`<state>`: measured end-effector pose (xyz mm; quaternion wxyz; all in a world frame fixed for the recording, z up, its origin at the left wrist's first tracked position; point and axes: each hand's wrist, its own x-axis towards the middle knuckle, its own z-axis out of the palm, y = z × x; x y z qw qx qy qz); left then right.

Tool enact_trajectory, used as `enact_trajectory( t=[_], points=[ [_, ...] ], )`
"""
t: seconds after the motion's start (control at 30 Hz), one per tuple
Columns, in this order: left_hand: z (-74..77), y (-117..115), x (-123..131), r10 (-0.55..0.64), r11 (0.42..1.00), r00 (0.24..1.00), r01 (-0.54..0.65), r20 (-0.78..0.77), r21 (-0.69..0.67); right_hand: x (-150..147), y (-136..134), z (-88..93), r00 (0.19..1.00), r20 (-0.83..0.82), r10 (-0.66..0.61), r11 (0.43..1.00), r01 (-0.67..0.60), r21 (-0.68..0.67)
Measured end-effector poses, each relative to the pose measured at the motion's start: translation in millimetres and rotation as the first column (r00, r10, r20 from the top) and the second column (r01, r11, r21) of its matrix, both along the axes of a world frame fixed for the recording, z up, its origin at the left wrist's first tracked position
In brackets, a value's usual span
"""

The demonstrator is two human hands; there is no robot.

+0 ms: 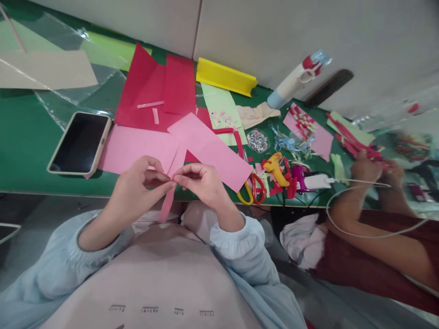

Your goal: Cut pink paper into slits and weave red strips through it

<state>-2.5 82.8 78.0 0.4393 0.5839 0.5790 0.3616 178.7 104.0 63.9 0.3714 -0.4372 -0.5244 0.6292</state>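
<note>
A narrow pink paper strip hangs down over the table's front edge from between my fingers. My left hand pinches it between thumb and fingertips. Fingertips of my right hand grip the same strip, touching those of the left. Just behind both hands lie a pink paper sheet and a second pink sheet, set at an angle. Red paper sheets are spread farther back. What the fingertips press together is mostly hidden.
A phone lies at left near a clear plastic sheet. Scissors, a yellow glue gun, paper scraps and a tub of small beads lie right. A bottle leans against the wall. A co-worker's hands hold red strips at far right.
</note>
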Motion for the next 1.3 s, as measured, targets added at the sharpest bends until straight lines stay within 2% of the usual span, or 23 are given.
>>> enact_trajectory(
  t=[0.33, 0.57, 0.77, 0.9, 1.0, 1.2, 1.3],
  points=[
    [-0.1, 0.1, 1.9, 0.0, 1.0, 0.999, -0.001, -0.035, -0.015, -1.5, -0.4, -1.8, 0.999, 0.035, -0.038, 0.999, 0.038, 0.0],
    [3.8, -0.9, 2.4, 0.012, 0.998, 0.998, -0.016, -0.065, -0.056, 4.6, 0.7, -5.2, 0.995, -0.096, 0.001, 0.999, -0.004, -0.034],
    [1.7, -0.3, 1.6, 0.002, 0.998, 0.998, -0.005, -0.058, -0.058, 5.1, 2.2, -10.7, 0.992, -0.122, 0.017, 1.0, -0.015, 0.016],
    [2.1, 0.5, 2.1, 0.001, 0.998, 0.998, -0.005, -0.055, -0.062, 3.5, 2.5, -7.8, 0.995, -0.099, 0.009, 1.0, -0.009, -0.003],
    [0.1, 2.8, 3.8, -0.019, 0.995, 1.0, 0.019, -0.001, -0.097, 2.4, 4.1, -3.1, 0.996, -0.067, -0.06, 0.998, 0.059, -0.018],
    [-10.8, 4.5, 10.3, -0.104, 0.947, 0.972, 0.162, 0.213, -0.278, 5.4, 13.6, -2.4, 0.95, -0.05, -0.309, 0.951, 0.309, 0.003],
    [-13.1, 2.6, 12.1, -0.144, 0.937, 0.97, 0.197, 0.196, -0.288, 10.2, 17.5, -6.2, 0.922, -0.04, -0.384, 0.922, 0.385, 0.025]
  ],
)
